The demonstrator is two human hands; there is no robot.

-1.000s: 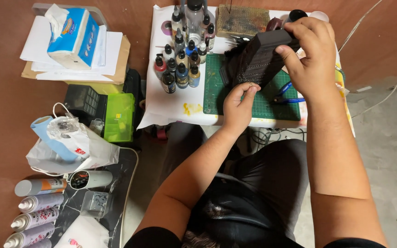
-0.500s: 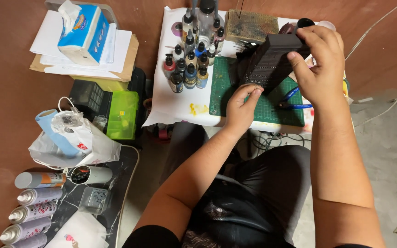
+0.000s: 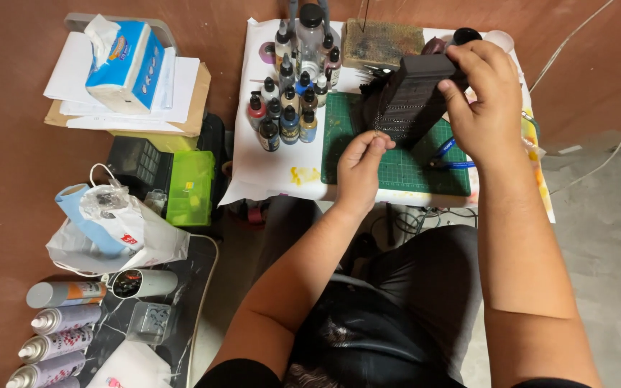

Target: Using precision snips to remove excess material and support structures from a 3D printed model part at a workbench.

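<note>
My right hand (image 3: 484, 99) grips the top of a dark, ribbed block-shaped model (image 3: 410, 100) and holds it upright over a green cutting mat (image 3: 397, 169). Just below the model's lower left corner is my left hand (image 3: 361, 167), fingers pinched together at the model's base; whether something small sits between them is too small to tell. A blue-handled tool (image 3: 451, 159) lies on the mat under my right hand.
Several small paint bottles (image 3: 287, 108) stand left of the mat on white paper (image 3: 267, 169). A stained sponge block (image 3: 382, 43) lies behind. To the left are a tissue box (image 3: 125, 65), a green case (image 3: 190, 187), a plastic bag (image 3: 113, 230) and spray cans (image 3: 55, 338).
The view has shifted a little. My right hand has kept hold of the model. My left hand has stayed at its lower corner, dropping slightly.
</note>
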